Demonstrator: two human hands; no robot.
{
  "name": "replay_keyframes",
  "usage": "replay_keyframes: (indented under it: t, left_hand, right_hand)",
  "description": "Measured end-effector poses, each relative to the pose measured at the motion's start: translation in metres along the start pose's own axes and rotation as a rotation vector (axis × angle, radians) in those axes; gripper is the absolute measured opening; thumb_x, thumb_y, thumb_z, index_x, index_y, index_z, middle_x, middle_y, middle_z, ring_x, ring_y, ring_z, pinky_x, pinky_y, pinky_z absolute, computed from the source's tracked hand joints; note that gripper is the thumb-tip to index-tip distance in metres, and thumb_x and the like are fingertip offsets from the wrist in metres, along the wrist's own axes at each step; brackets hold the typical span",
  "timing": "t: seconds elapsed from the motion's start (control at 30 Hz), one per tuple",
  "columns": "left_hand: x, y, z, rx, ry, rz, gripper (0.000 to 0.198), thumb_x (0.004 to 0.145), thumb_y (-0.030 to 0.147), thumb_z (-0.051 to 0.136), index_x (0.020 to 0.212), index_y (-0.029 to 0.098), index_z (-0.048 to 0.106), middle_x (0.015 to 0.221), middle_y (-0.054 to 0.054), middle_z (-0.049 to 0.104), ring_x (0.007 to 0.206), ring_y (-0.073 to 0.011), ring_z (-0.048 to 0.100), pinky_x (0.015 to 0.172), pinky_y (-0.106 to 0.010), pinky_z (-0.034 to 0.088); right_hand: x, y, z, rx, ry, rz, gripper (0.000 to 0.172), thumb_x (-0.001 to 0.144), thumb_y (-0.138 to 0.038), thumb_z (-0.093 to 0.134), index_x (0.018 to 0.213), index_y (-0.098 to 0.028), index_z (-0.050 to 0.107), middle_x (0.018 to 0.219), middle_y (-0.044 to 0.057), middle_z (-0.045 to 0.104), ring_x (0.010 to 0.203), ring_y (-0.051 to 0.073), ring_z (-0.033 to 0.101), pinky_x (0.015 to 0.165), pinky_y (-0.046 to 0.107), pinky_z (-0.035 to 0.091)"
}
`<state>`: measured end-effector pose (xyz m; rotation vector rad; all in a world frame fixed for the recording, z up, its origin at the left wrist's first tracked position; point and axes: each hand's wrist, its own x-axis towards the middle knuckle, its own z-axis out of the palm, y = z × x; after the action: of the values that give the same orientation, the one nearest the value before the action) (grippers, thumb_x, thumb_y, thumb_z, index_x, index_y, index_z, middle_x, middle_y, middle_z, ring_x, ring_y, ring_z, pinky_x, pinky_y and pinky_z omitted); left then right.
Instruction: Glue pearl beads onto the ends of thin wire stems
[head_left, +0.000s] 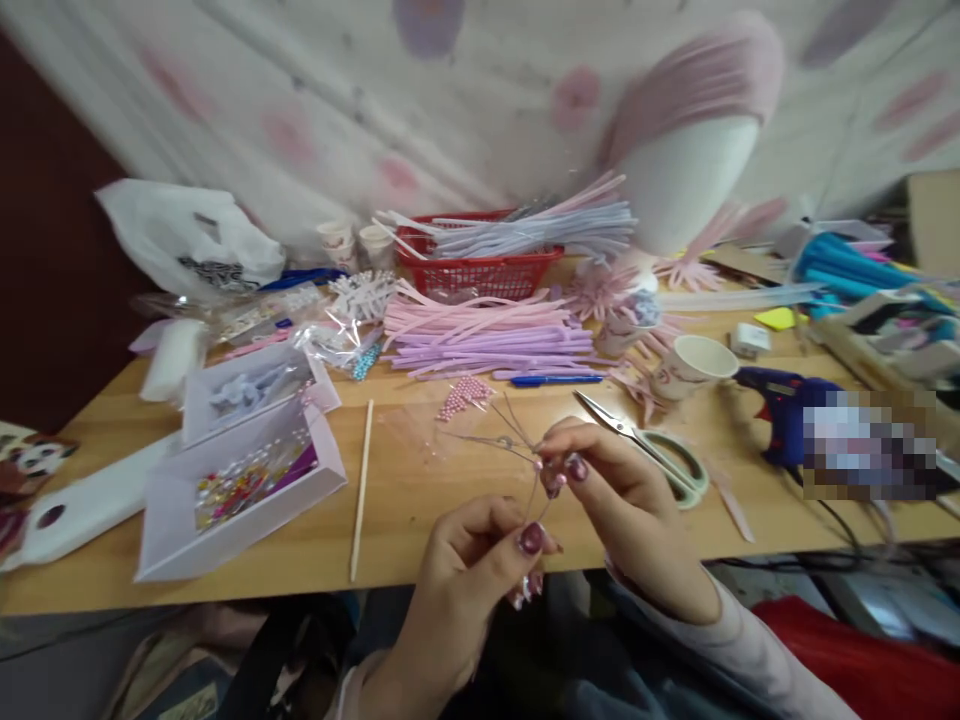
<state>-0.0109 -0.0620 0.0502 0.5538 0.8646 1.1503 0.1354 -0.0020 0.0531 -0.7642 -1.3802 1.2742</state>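
Note:
Both my hands are raised over the front edge of the wooden table (420, 490). My left hand (472, 570) is curled closed, pinching the lower ends of a few thin wire stems (517, 440). My right hand (622, 500) pinches the same wires higher up, where small pink beads sit at my fingertips. The wire tips fan out up and to the left. A clear bag of pink beads (465, 398) lies on the table just behind the wires.
Green-handled scissors (652, 450) lie right of my hands, a thin wooden stick (361, 490) to the left. Pink and purple pipe cleaners (487, 340), a red basket (480, 270), paper cups, a blue glue gun (780, 400) and open boxes of gems (240, 480) crowd the table.

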Motion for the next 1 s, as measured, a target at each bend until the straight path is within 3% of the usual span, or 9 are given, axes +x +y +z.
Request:
replay_keyframes:
  t: [0.23,0.53,0.87,1.0]
  left_hand:
    - [0.0,0.003,0.007,0.028,0.058,-0.002,0.029,0.074,0.039,0.08,0.063,0.017,0.065,0.043,0.008,0.046,0.041,-0.0048,0.033,0.054,-0.024,0.034]
    - [0.01,0.001,0.008,0.055,0.042,-0.035,0.028,0.075,0.037,0.08,0.06,0.018,0.066,0.043,0.008,0.044,0.043,-0.0051,0.035,0.052,-0.023,0.034]
    - [0.013,-0.006,0.001,0.04,-0.012,-0.023,0.028,0.077,0.04,0.08,0.064,0.018,0.069,0.047,0.007,0.049,0.043,-0.0036,0.037,0.052,-0.02,0.037]
    - [-0.001,0.012,-0.008,0.101,0.002,0.031,0.027,0.078,0.045,0.079,0.069,0.019,0.073,0.051,0.004,0.057,0.044,-0.0047,0.044,0.05,-0.019,0.039]
  right_hand:
    - [-0.007,0.007,-0.006,0.119,-0.027,-0.024,0.015,0.097,-0.033,0.06,0.096,-0.026,0.074,0.09,0.002,0.06,0.072,0.013,0.054,0.067,0.028,0.044]
    - [-0.002,0.01,-0.007,0.131,-0.028,-0.046,0.013,0.097,-0.028,0.061,0.091,-0.024,0.072,0.085,0.001,0.058,0.075,0.014,0.052,0.068,0.028,0.043]
    - [0.001,0.012,-0.005,0.133,-0.005,-0.011,0.014,0.096,-0.033,0.063,0.091,-0.024,0.071,0.085,0.001,0.057,0.074,0.013,0.052,0.068,0.027,0.042]
    - [-0.002,0.019,-0.008,0.145,0.082,0.072,0.019,0.097,-0.04,0.058,0.097,-0.027,0.071,0.089,0.0,0.058,0.072,0.013,0.052,0.068,0.027,0.043]
